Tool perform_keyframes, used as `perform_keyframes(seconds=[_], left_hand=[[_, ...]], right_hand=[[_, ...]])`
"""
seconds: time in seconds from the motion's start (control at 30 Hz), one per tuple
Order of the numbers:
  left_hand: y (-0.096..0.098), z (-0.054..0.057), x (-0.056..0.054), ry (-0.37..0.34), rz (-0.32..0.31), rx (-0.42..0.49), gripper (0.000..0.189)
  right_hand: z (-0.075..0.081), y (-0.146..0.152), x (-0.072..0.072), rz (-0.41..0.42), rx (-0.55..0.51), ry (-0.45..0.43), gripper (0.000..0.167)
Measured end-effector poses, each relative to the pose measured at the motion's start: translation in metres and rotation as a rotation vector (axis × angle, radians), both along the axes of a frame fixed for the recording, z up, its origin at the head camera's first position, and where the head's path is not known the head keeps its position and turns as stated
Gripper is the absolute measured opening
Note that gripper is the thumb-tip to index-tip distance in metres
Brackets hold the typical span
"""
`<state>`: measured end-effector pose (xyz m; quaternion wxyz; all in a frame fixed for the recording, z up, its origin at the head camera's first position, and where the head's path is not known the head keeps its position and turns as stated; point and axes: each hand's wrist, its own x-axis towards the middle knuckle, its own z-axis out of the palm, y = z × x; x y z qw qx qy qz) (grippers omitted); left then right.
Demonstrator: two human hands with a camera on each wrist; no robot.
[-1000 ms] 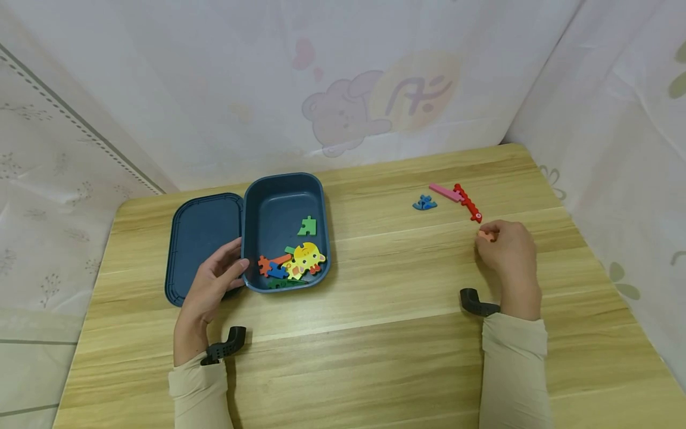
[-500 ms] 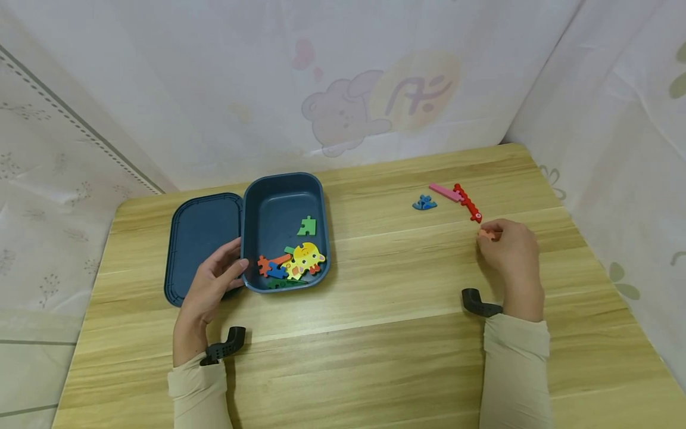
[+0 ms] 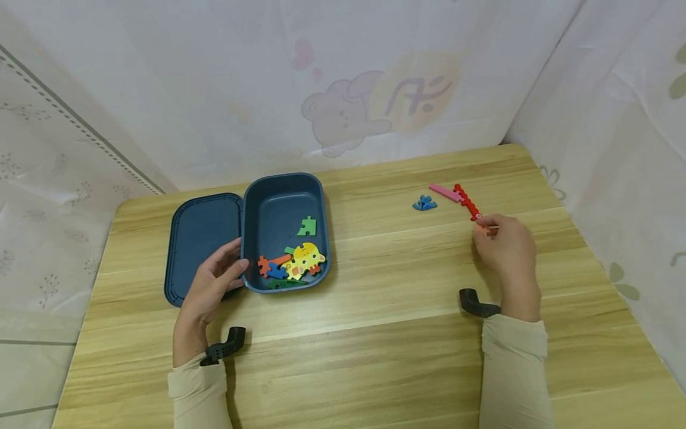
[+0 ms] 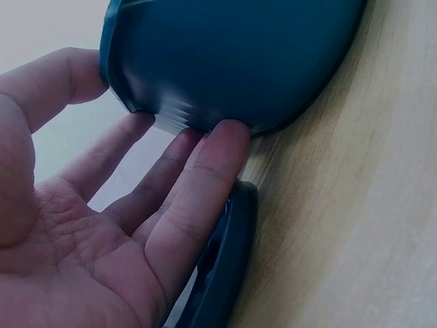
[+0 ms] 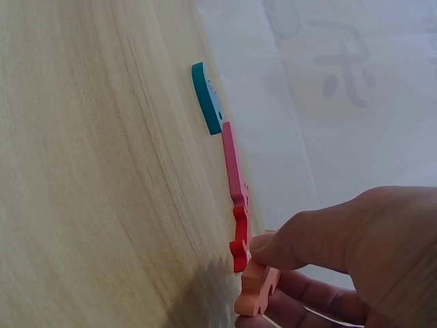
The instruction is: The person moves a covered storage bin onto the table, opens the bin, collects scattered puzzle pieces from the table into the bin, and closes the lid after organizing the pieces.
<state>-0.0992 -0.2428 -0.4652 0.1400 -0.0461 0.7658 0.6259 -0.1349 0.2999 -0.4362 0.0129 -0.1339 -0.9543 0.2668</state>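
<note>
My right hand (image 3: 506, 247) pinches a peach-orange puzzle piece (image 5: 256, 287) between thumb and fingers, right at the end of a red puzzle piece (image 3: 468, 202). That red piece meets a pink bar-shaped piece (image 3: 443, 192), and a blue puzzle piece (image 3: 425, 203) lies just left of them. On the left side, my left hand (image 3: 211, 277) holds the near left edge of a dark blue box (image 3: 325, 226), thumb at the rim and fingers against its outer wall (image 4: 232, 61). Inside the box are a green piece (image 3: 308, 226), a yellow animal-face piece (image 3: 309, 257) and several other coloured pieces.
The box's dark blue lid (image 3: 200, 232) lies flat on the wooden table (image 3: 364, 351), directly left of the box and partly behind my left hand. A printed white curtain (image 3: 214, 89) closes off the back and sides.
My right hand has shifted slightly up and left with the orange piece, from just below the red piece to its end. My left hand and the box have stayed put.
</note>
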Motion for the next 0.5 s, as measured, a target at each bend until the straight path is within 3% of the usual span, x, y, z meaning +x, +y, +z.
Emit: perform_keyframes(seconds=[0.5], left_hand=[[0.001,0.0014,-0.0002,-0.01,0.001,-0.005,0.061]], right_hand=[[0.0016,-0.0065,-0.0014,0.006,-0.032,0.083,0.032]])
